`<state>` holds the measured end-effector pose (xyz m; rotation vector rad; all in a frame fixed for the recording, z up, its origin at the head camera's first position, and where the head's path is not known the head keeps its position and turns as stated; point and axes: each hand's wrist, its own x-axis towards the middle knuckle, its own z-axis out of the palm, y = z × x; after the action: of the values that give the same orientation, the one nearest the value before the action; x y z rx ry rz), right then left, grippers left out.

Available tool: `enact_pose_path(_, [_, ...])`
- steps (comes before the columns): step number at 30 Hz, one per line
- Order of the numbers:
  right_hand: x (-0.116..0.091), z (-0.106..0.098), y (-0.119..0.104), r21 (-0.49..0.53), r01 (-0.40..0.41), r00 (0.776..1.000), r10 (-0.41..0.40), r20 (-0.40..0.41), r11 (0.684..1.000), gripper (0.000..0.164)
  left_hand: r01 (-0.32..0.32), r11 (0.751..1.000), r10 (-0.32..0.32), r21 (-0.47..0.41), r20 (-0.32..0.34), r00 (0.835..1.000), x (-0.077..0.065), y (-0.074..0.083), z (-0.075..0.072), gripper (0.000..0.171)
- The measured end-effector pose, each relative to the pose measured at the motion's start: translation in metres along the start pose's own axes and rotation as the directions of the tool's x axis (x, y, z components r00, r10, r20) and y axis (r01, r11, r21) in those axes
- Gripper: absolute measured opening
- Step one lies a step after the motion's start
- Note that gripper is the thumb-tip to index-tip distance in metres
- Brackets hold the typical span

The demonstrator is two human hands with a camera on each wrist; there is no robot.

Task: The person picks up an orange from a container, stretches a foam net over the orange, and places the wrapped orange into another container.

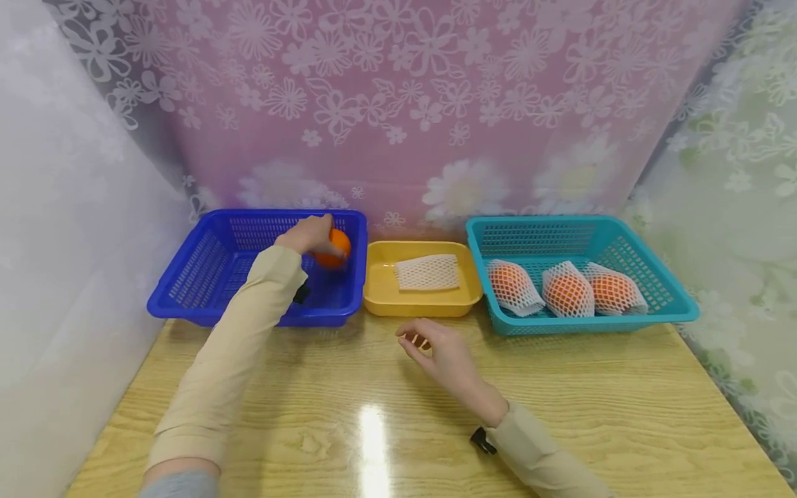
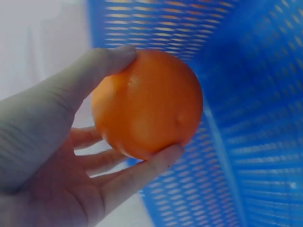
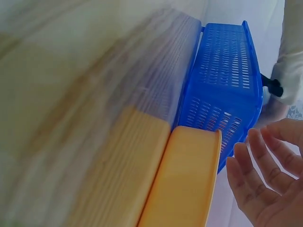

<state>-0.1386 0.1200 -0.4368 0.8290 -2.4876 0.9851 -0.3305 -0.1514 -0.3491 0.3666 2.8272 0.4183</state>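
My left hand [image 1: 309, 235] grips a bare orange [image 1: 339, 243] inside the blue basket [image 1: 187, 263], near that basket's right wall. In the left wrist view the thumb lies over one side of the orange [image 2: 151, 104] and the fingers curl round the other. Over the table just in front of the yellow tray [image 1: 423, 304], my right hand [image 1: 445, 356] holds nothing, its fingers loosely bent. A white foam net sleeve [image 1: 428, 272] lies flat in the tray. From the right wrist view, the right hand [image 3: 270, 175] appears beside the yellow tray's rim.
At the right stands a teal basket [image 1: 585, 321] with three oranges in white foam nets [image 1: 568, 289] along its front. All three containers stand side by side at the back of the wooden table [image 1: 299, 415]. Behind them hangs a pink floral curtain [image 1: 398, 138].
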Motion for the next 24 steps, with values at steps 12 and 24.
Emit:
enact_pose_path(12, [0.027,0.008,0.002,0.267,-0.23,0.972,0.233,0.022,0.936,0.03,-0.164,0.982,0.143,-0.096,-0.194,0.97,-0.058,0.042,-0.023,0.07])
enact_pose_path(24, [0.049,0.005,0.008,0.723,-0.314,0.924,0.374,0.083,0.615,0.043,-0.391,0.909,0.345,-0.142,-0.267,0.9,-0.097,0.082,0.025,0.07])
